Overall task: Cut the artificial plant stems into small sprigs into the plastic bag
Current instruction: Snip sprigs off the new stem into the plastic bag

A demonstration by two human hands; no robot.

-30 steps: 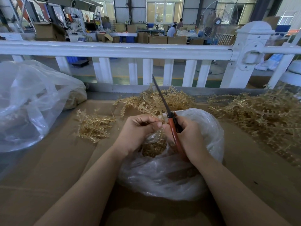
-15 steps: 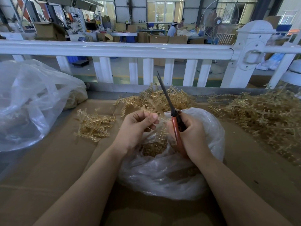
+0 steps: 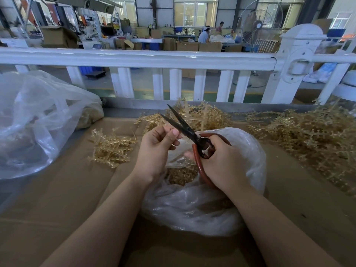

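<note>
The right hand (image 3: 221, 162) curls around the red handles of the scissors (image 3: 189, 134), blades parted. The left hand (image 3: 156, 149) pinches something small, hard to make out, above the plastic bag (image 3: 202, 205) of cut sprigs (image 3: 181, 175).

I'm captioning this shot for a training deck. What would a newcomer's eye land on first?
First the scissors: dark blades open, red handles gripped by the right hand above the clear plastic bag at centre, which holds cut sprigs. The left hand pinches something small by the blades. Heaps of tan artificial plant stems lie right, behind and left, under a white fence.
</note>
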